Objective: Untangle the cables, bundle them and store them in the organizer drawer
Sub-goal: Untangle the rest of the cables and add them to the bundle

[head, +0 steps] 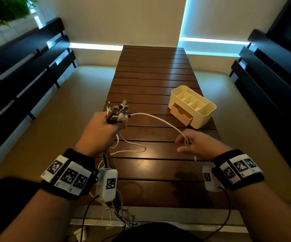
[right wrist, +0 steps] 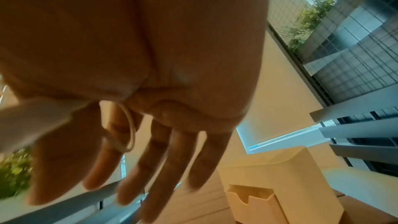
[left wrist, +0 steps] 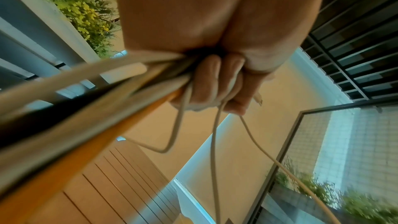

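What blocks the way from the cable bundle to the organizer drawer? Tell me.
Nothing visible does. The left hand grips the cable bundle above the table; bare slats lie between it and the pulled-out drawer of the organizer. One white cable trails to the right hand.

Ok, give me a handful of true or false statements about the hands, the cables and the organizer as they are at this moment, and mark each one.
1. The left hand grips a bunch of cables with the plugs pointing up. True.
2. The organizer drawer is fully closed. False: it is pulled partly out.
3. A white cable runs from the left hand's bunch to the right hand. True.
4. The right hand is clenched in a tight fist. False: its fingers are spread and nearly straight.
5. The organizer sits on the slatted wooden table. True.
6. Cables already lie in the drawer. False: it looks empty.
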The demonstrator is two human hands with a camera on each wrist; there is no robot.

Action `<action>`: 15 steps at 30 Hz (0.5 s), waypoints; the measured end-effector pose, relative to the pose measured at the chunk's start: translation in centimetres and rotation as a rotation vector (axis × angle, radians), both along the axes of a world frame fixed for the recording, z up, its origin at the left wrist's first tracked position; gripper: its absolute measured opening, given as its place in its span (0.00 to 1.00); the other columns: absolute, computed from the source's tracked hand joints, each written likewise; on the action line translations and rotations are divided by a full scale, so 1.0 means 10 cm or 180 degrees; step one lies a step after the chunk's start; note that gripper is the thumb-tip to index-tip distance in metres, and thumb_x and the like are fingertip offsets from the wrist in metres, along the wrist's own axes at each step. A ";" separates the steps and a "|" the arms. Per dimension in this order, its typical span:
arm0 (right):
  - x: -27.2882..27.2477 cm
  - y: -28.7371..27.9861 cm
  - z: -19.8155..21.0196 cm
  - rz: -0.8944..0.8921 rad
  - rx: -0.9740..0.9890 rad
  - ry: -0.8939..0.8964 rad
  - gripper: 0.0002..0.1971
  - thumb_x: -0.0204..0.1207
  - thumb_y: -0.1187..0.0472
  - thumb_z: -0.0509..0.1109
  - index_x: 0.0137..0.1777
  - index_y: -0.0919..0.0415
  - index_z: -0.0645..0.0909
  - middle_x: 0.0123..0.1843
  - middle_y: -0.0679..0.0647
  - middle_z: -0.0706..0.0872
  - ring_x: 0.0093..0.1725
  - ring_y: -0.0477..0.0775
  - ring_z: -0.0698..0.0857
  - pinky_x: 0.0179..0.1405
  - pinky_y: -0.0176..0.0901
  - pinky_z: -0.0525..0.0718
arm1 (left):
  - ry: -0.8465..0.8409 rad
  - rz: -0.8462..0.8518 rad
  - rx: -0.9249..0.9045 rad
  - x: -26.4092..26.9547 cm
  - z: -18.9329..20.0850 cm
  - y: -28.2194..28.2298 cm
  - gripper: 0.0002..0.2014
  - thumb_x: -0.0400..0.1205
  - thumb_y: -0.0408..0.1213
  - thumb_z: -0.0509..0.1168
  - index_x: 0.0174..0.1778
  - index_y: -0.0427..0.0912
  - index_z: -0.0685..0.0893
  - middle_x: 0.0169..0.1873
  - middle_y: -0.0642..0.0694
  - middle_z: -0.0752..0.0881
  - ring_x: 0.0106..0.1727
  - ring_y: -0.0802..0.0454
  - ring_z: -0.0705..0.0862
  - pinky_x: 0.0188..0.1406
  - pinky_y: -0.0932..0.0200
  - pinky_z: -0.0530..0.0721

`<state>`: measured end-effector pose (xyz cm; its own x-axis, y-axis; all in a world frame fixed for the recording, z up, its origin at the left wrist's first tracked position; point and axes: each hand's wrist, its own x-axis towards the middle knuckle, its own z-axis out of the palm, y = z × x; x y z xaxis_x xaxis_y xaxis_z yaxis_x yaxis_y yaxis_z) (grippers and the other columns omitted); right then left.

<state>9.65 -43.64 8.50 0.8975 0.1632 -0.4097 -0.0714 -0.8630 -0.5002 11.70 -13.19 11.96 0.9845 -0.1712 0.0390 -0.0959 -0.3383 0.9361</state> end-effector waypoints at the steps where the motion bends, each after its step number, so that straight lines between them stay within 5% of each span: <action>1: 0.00 -0.02 0.05 -0.0071 0.0129 -0.0021 0.07 0.79 0.53 0.72 0.54 0.42 0.81 0.56 0.41 0.81 0.57 0.43 0.80 0.55 0.40 0.79 | -0.0009 0.0086 -0.0088 0.02 0.00 0.02 0.14 0.83 0.44 0.69 0.32 0.44 0.85 0.16 0.55 0.72 0.19 0.55 0.65 0.27 0.55 0.64; 5: -0.12 -0.28 0.06 -0.0516 0.0991 0.0509 0.06 0.81 0.55 0.69 0.56 0.49 0.84 0.43 0.50 0.88 0.42 0.48 0.88 0.48 0.44 0.86 | 0.0089 0.0625 -0.0599 0.17 0.06 0.29 0.12 0.85 0.37 0.67 0.35 0.41 0.82 0.16 0.54 0.68 0.17 0.57 0.62 0.22 0.61 0.62; 9: -0.20 -0.38 -0.14 -0.0977 0.1134 0.0309 0.12 0.85 0.53 0.64 0.49 0.55 0.87 0.31 0.51 0.82 0.34 0.51 0.82 0.46 0.50 0.84 | 0.0115 0.0552 -0.0629 0.23 0.06 0.47 0.12 0.86 0.35 0.66 0.35 0.39 0.81 0.16 0.53 0.66 0.16 0.55 0.60 0.19 0.63 0.61; 15: -0.09 -0.23 -0.25 -0.0840 0.0287 0.0170 0.15 0.84 0.43 0.63 0.54 0.49 0.86 0.48 0.51 0.84 0.46 0.48 0.82 0.45 0.41 0.79 | 0.0213 0.0149 -0.0433 0.16 0.04 0.22 0.13 0.86 0.37 0.65 0.36 0.36 0.81 0.18 0.49 0.66 0.18 0.53 0.61 0.20 0.62 0.61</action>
